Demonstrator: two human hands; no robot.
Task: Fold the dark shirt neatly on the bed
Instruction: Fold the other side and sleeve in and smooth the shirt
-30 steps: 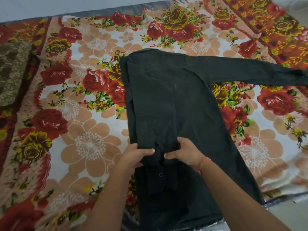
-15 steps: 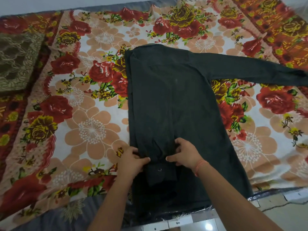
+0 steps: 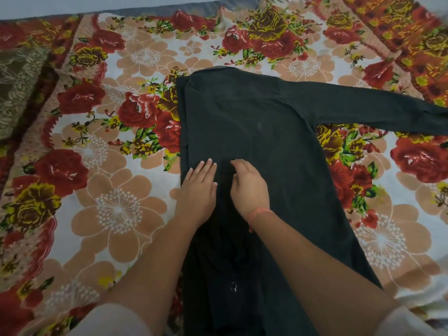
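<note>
The left hand lies flat on the dark shirt, fingers straight and close together, palm pressing the cloth near the garment's left edge. Just beside it, the right hand rests on the same fabric with its fingers loosely bent, tips down on the cloth and thumb tucked toward the left hand; it grips nothing that shows. A thin orange thread circles the right wrist.

The shirt is spread on a floral bedcover (big red roses and peach blossoms on white), running from the near edge of the bed up toward the middle. Its left side is folded inward, giving a straight vertical edge there, while the right sleeve stretches out sideways to the right edge of the view. A small round button shows low on the folded part, between the two forearms.

At the far left a brownish patterned cloth lies on the bed, well apart from the shirt.
</note>
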